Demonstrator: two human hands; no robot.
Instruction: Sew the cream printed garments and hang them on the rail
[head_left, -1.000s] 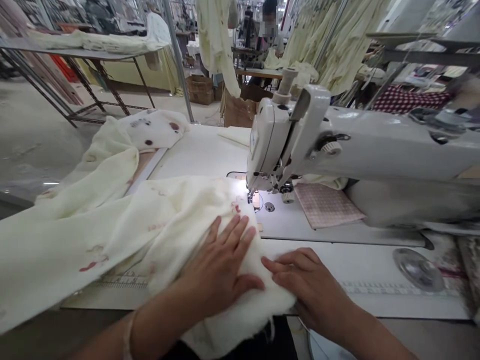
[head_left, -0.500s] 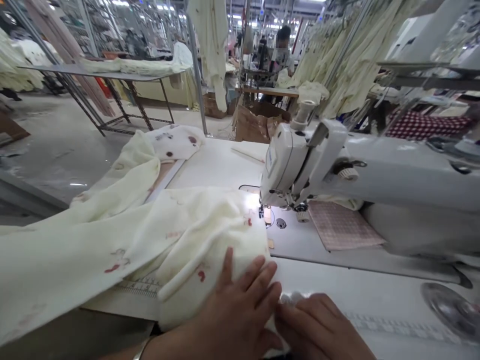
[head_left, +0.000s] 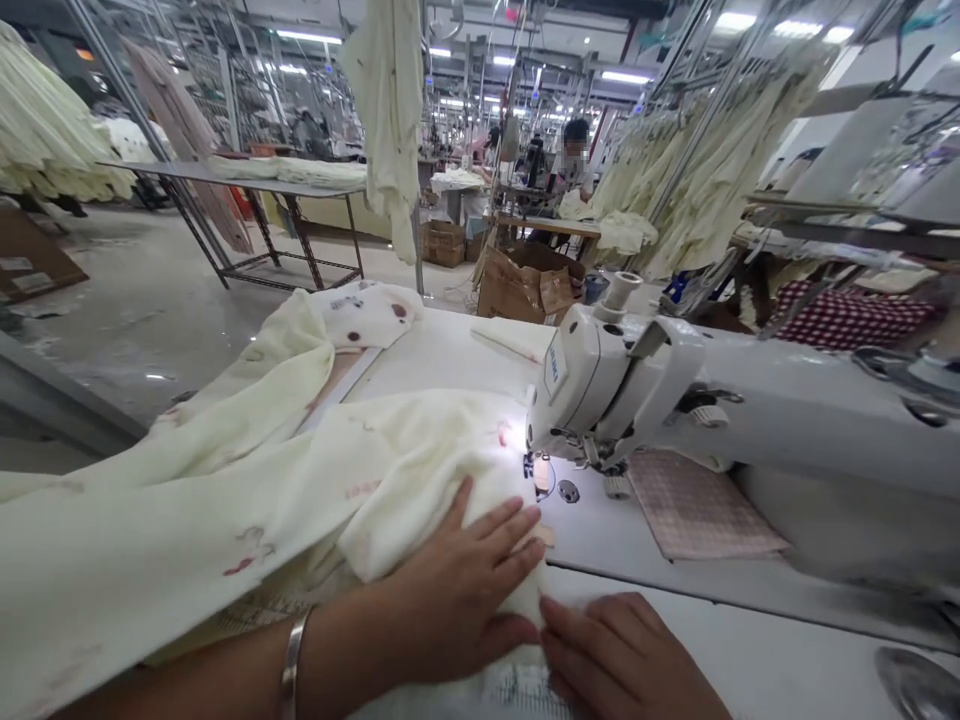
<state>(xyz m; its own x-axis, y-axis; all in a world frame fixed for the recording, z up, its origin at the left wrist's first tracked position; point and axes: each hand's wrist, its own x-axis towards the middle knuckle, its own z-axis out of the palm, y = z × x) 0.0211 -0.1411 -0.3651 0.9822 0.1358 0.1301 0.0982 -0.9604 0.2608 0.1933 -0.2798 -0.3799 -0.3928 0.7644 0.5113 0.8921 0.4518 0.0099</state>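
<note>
Cream printed fabric (head_left: 300, 500) with small red figures spreads over the sewing table, its right edge running under the lit needle area of a white sewing machine (head_left: 592, 385). My left hand (head_left: 465, 575) lies flat on the fabric just in front of the presser foot (head_left: 529, 465), fingers stretched out and apart. Beside it, to the right, my right hand (head_left: 622, 650) is closed at the fabric's near right edge. Its fingertips pinch that edge, partly hidden under the curled fingers. A silver bracelet (head_left: 294, 660) circles my left wrist.
A pink checked cloth (head_left: 701, 510) lies under the machine arm. A folded cream piece with dark spots (head_left: 371, 310) rests at the table's far left. Beyond stand a cardboard box (head_left: 521, 285), a metal-legged table (head_left: 172, 172), hanging cream garments (head_left: 712, 160) and a person (head_left: 575, 160).
The camera has tilted up, so the scene sits lower. My left hand has slid forward with the fabric, nearer the presser foot. My right hand stays at the near edge.
</note>
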